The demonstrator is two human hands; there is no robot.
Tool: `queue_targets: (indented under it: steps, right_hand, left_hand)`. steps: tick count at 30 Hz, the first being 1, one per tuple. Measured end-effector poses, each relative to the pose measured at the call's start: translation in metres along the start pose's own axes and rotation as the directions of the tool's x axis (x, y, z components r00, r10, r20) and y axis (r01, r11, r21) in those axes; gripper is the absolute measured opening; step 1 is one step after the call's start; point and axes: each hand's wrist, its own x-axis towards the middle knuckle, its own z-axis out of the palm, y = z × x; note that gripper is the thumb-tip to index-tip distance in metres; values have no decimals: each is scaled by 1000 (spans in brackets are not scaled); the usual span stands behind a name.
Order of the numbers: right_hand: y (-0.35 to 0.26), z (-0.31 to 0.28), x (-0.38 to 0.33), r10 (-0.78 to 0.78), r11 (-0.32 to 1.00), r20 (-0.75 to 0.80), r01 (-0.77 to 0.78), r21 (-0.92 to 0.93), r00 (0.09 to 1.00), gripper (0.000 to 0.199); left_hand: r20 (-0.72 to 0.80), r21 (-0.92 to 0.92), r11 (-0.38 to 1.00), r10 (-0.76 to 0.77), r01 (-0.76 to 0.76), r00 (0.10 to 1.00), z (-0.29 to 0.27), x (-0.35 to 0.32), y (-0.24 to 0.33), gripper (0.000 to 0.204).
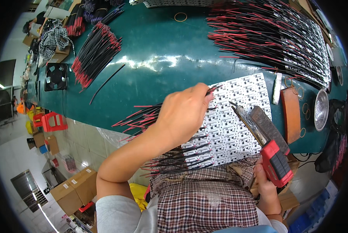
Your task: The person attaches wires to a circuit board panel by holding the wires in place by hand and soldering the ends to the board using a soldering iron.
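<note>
My left hand (183,112) reaches over a white circuit board panel (246,87) covered with rows of small components. Its thumb and fingers pinch a thin black and red wire (214,89) at the panel's upper left edge. In my right hand (265,184) is a soldering iron (276,165) with a red and black handle. Its pointed tip hovers over the panel, apart from the wire. Several black wires (185,158) run leftward from the panel's left side, partly hidden behind my left forearm. A dark rectangular block (269,130) rests on the panel beside the iron.
Many black and red wires (251,35) lie over more panels at the far right. A loose wire bundle (96,54) is at the far left, near a black fan (56,77). Right of my panel are an orange-brown slab (290,114) and a metal bowl (321,110).
</note>
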Motion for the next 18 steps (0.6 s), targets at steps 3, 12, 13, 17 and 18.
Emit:
queue_targets:
  steps: [3, 12, 13, 17, 18]
  right_hand:
    - [6, -5, -3, -28, 1000, 4, 28, -9, 1000, 18]
    - [15, -14, -8, -100, 992, 44, 103, -69, 994, 21]
    - [15, -14, -10, -78, 993, 33, 81, -84, 996, 21]
    - [11, -14, -10, -44, 987, 69, 54, -149, 997, 20]
    - [11, -14, -9, -41, 987, 73, 51, -150, 996, 20]
  left_hand:
    - [-200, 131, 991, 56, -30, 978, -22, 1, 10, 14]
    - [-63, 10, 999, -45, 46, 997, -23, -54, 36, 12]
    - [-49, -4, 996, -91, 91, 995, -14, -54, 35, 13]
    - [-98, 47, 997, -53, 58, 994, 9, -46, 25, 16]
    - [-96, 45, 997, -59, 63, 994, 12, -43, 22, 16]
